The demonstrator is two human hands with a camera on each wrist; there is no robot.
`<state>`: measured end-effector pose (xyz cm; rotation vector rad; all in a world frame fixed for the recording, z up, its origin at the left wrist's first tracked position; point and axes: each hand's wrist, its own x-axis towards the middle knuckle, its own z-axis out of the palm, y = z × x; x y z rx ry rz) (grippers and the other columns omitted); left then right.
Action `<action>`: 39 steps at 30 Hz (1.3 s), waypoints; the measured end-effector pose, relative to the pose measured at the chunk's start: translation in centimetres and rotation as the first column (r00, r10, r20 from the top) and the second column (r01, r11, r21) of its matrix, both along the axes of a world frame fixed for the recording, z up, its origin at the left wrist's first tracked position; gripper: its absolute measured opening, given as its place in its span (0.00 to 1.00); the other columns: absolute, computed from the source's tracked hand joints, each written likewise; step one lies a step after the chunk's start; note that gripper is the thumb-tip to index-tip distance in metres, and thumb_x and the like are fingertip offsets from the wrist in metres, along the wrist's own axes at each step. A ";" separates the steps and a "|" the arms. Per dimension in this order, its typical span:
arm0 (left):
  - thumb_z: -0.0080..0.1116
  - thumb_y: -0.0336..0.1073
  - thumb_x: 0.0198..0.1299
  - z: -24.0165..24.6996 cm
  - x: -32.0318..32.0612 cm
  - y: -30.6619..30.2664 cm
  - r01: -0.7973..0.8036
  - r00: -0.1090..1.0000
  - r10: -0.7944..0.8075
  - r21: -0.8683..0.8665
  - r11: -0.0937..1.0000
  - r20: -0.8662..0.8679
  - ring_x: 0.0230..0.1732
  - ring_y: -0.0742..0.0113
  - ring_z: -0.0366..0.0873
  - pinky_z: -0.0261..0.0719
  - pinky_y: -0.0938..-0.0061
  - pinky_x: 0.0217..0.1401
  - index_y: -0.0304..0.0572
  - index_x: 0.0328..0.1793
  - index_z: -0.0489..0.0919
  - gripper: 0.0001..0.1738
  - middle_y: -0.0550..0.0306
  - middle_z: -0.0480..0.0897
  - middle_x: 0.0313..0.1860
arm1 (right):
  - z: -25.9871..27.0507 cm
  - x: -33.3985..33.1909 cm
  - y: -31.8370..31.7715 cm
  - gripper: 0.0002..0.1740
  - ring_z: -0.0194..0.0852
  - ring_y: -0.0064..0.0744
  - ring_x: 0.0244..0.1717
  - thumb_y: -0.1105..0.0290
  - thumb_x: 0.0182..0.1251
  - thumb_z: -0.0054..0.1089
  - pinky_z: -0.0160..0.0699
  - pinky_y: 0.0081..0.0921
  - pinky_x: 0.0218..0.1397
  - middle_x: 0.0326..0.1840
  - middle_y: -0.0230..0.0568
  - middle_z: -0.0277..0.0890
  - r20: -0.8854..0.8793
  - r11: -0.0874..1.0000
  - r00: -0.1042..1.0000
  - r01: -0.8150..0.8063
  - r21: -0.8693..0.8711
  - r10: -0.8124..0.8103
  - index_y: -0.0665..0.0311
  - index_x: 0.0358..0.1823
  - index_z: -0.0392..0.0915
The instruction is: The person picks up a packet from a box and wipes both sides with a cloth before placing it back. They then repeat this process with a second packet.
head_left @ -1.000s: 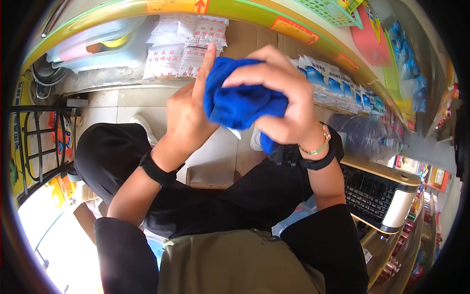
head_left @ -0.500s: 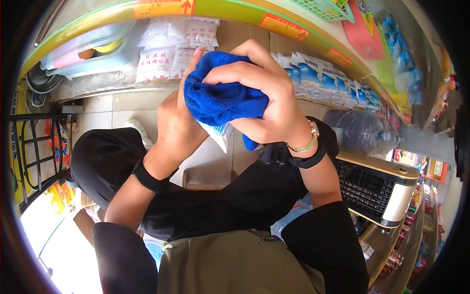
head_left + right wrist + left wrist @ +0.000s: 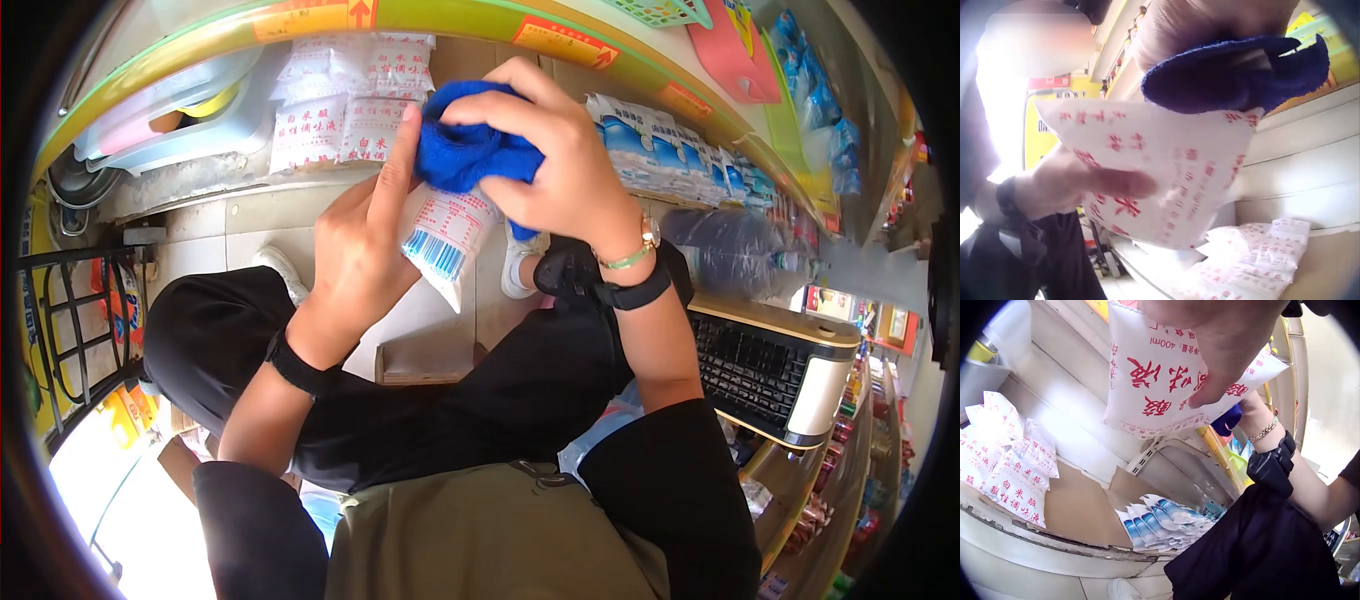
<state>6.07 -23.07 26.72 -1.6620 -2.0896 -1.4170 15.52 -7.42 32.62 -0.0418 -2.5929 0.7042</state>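
Note:
My left hand (image 3: pixel 355 240) grips a white plastic pouch (image 3: pixel 450 225) with red Chinese print, marked 400ml in the left wrist view. Its thumb lies across the printed face, and in the head view the index finger stretches along the pouch's side. A blue cloth (image 3: pixel 470 150) is bunched in my right hand (image 3: pixel 575 165), its fingers curled round it. The cloth covers the pouch's far end in the head view, while the striped near end shows below it. From the right wrist, the cloth (image 3: pixel 1210 78) lies along the pouch's upper edge.
Similar white pouches (image 3: pixel 320 125) are stacked on the low shelf ahead, beside a clear plastic tub (image 3: pixel 205 130). Blue-and-white packets (image 3: pixel 660 150) lie to the right, near a large clear bottle (image 3: pixel 730 250). A yellow-green shelf edge (image 3: pixel 450 25) crosses above. At left stands a black wire rack (image 3: pixel 85 290).
The right hand and cloth have shifted up toward the pouch's far end, uncovering more of its printed near end. The left hand keeps its hold and has moved slightly left since the first frame.

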 end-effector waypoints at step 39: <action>0.39 0.50 0.62 0.5 -2.5 0.0 0.004 -0.455 -0.582 0.656 0.755 0.674 0.47 0.59 0.79 0.79 0.65 0.51 0.36 0.61 0.67 0.28 0.50 0.78 0.51 | -0.3 0.3 -0.5 0.20 0.69 0.35 0.35 0.81 0.33 0.55 0.69 0.23 0.41 0.34 0.39 0.67 -0.185 0.934 0.981 -0.122 -0.335 0.062 0.66 0.36 0.77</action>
